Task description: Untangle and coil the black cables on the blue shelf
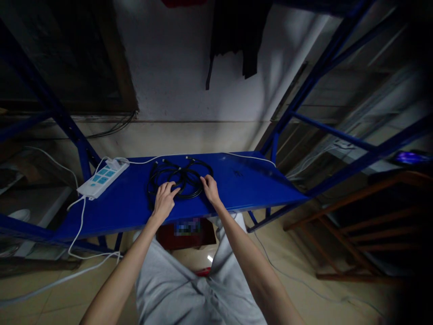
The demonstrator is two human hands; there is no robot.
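Head view: black cables [183, 174] lie loosely looped on a blue bench [243, 189], right of the strip [98, 183].

They are glossy and overlapping, pale-tipped connectors [187, 158] poking out along the far side. The left hand [164, 201] rests on their near left part, thumb a little apart from the fingers; whether these grip, I cannot tell. The right hand [210, 189] is at their right edge, thumb and fingers curled close together, their hold likewise unclear. The strip is white with blue socket faces and a white cord [81, 225] trailing off it. Beyond the strip stands a pale wall [169, 81], dark cloth [237, 36] hanging farther right. Well right of the strip, a wooden chair [355, 276] stands in dim light.
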